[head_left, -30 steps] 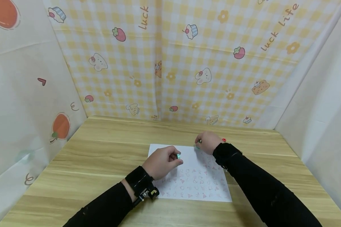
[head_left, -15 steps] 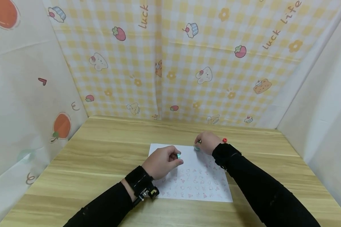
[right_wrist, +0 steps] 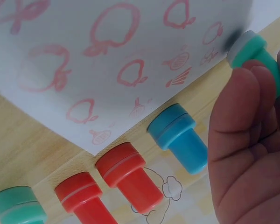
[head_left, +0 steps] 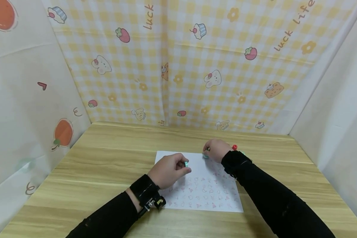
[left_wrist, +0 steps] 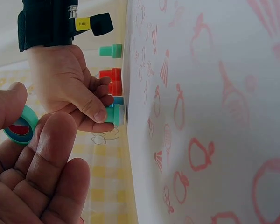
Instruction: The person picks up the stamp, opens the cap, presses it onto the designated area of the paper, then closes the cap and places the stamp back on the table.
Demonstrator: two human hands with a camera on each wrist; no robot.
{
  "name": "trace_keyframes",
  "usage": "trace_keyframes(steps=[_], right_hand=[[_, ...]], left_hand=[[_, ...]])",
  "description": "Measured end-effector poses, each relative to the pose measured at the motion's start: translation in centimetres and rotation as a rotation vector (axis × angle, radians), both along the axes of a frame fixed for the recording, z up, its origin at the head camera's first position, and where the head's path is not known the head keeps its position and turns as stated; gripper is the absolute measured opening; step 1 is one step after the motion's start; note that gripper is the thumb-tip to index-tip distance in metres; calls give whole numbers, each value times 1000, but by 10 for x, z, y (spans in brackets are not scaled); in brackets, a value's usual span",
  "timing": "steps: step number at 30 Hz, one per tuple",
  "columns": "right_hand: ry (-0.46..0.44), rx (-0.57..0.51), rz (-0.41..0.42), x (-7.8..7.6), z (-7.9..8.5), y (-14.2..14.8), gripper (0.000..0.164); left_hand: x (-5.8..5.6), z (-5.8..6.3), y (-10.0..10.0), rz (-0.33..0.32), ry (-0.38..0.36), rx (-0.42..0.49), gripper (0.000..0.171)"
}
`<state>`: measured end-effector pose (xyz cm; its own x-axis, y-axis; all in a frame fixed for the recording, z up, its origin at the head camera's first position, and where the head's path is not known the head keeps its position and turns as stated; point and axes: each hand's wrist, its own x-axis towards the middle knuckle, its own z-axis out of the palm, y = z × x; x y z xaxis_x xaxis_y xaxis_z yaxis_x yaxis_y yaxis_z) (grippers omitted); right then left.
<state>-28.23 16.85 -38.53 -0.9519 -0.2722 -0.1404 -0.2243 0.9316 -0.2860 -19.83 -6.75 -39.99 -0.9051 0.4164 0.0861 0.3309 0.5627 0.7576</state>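
A white sheet of paper point(head_left: 197, 168) lies on the table, with rows of small pink stamped pictures on its near and right parts. My right hand point(head_left: 218, 149) pinches a green stamp point(right_wrist: 257, 58) at the sheet's far edge. The stamp's pale end is down at the paper; whether it leaves a print there is hidden. Over the left part of the sheet, my left hand point(head_left: 169, 170) holds a small round green cap point(left_wrist: 20, 129) between thumb and fingers. A red and teal picture shows on the cap's face.
Behind and beside my right wrist stand a blue stamp point(right_wrist: 181, 139), a red stamp point(right_wrist: 130, 178), a second red stamp point(right_wrist: 86, 198) and another green stamp point(right_wrist: 19, 206), all capped. A patterned yellow curtain point(head_left: 184, 96) hangs at the table's back edge.
The green stamp in my right hand has shifted slightly towards me, and its pale end shows more under the fingers. My left hand keeps its place with the cap.
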Motion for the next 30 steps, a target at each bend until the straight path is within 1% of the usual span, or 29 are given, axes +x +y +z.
trace_keyframes(steps=[8, 20, 25, 30], right_hand=[[-8, -1, -10, -1, -2, 1, 10], [-8, -16, 1, 2, -4, 1, 10], [4, 26, 24, 2, -4, -1, 10], [18, 99, 45, 1, -2, -6, 13]], left_hand=[[1, 1, 0, -5, 6, -3, 26], [2, 1, 1, -10, 4, -2, 25], [2, 0, 2, -9, 5, -6, 24], [1, 0, 1, -7, 10, -9, 24]])
